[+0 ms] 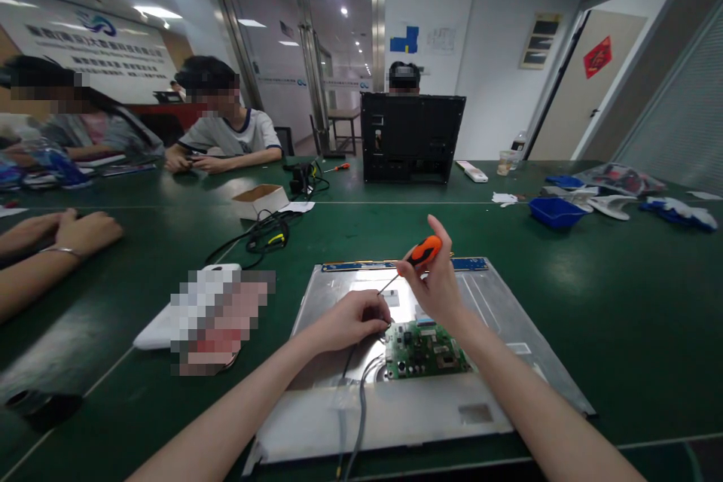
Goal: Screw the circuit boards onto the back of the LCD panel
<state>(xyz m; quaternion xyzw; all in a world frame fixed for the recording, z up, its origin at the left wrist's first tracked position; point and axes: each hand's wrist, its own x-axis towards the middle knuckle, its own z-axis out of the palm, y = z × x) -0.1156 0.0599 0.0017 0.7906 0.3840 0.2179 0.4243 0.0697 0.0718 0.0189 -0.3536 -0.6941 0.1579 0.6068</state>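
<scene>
A flat metal display panel (pixel 491 309) lies on the table in front of me, with a green circuit board (pixel 423 352) on it and a thin blue board strip (pixel 471 264) along its far edge. My right hand (pixel 437 290) grips the orange and black handle of a screwdriver (pixel 425 250), its shaft slanting down to the left. Close to the board's upper left corner, my left hand (pixel 355 320) has its thumb and fingers pinched together; what they hold, if anything, is hidden. Grey cables (pixel 361 414) run from beside the board toward me.
To the left are a white object (pixel 163 324), a small open box (pixel 260 201) and black cables (pixel 265 237). Another person's hands (pixel 84 237) rest at the left. Farther off stand a black monitor casing (pixel 412 139) and a blue tray (pixel 556 212). People sit across the table.
</scene>
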